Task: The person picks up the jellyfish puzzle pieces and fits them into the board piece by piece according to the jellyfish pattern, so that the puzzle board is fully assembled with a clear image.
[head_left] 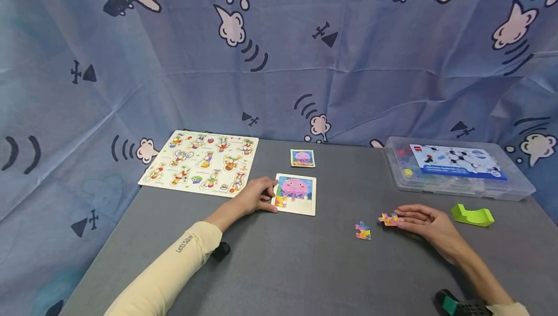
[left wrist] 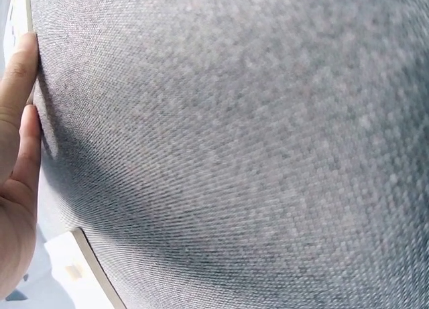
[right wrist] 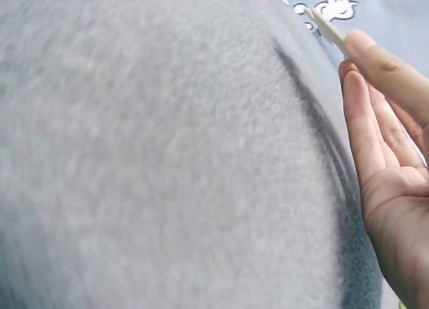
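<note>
My left hand (head_left: 255, 196) is at the left side of a small square jigsaw board (head_left: 307, 208), gripping its edge with thumb and fingers. The board shows a pink jellyfish; part of its lower row is bare pale backing. In the left wrist view the fingertips (left wrist: 28, 44) meet the board's pale edge. On the right, my right hand (head_left: 429, 224) pinches a pink-and-yellow jigsaw piece (head_left: 389, 219) between thumb and fingers. From the right wrist view that piece (right wrist: 327, 33) appears edge-on, raised off the grey cloth. Another jigsaw piece (head_left: 363, 231), blue, pink and yellow, lies just left of it.
Behind the board lies a small jellyfish picture card (head_left: 302, 158). A large picture board (head_left: 198, 163) with cartoon figures stands at the back left. A clear plastic case (head_left: 457, 168) sits at the back right, a green curved block (head_left: 472, 215) in front of it.
</note>
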Action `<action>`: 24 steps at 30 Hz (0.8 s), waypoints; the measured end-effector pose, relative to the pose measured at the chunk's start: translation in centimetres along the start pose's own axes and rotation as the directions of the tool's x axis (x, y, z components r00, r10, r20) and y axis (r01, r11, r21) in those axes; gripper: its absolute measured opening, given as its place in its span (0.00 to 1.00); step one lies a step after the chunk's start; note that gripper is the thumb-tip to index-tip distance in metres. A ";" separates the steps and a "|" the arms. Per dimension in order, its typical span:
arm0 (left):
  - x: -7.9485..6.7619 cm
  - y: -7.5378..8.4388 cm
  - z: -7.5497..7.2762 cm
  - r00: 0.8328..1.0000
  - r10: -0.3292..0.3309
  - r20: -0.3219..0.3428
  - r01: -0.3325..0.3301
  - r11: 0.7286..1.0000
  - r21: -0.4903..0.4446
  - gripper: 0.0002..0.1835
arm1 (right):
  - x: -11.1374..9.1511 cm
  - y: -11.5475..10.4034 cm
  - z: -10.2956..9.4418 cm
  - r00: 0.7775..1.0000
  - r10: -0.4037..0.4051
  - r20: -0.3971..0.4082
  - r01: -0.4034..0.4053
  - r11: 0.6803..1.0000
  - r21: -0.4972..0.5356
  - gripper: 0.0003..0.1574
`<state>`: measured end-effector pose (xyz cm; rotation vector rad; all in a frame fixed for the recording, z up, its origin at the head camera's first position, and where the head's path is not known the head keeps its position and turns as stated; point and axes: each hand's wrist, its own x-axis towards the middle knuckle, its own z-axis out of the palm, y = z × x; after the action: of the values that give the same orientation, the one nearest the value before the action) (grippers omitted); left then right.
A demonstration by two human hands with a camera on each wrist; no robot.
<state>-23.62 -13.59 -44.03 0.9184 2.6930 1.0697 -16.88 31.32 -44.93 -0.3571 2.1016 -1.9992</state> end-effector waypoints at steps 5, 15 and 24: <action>0.0 0.0 0.0 1.000 -0.005 0.004 0.005 1.000 0.008 0.17 | 0.0 0.1 0.4 0.999 -0.038 -0.038 0.042 0.993 0.106 0.21; 0.0 0.3 -0.1 1.000 -0.016 0.009 0.016 1.000 0.013 0.17 | 0.5 0.4 1.7 0.990 -0.073 -0.118 0.089 0.987 0.135 0.21; 0.0 0.2 0.0 1.000 -0.012 0.002 0.012 1.000 0.002 0.17 | 1.7 0.6 3.5 0.977 -0.153 -0.150 0.174 0.975 0.135 0.21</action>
<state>-23.54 -13.49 -43.89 0.9025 2.6945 1.0640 -17.34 27.49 -45.71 -0.3873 2.0453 -2.3213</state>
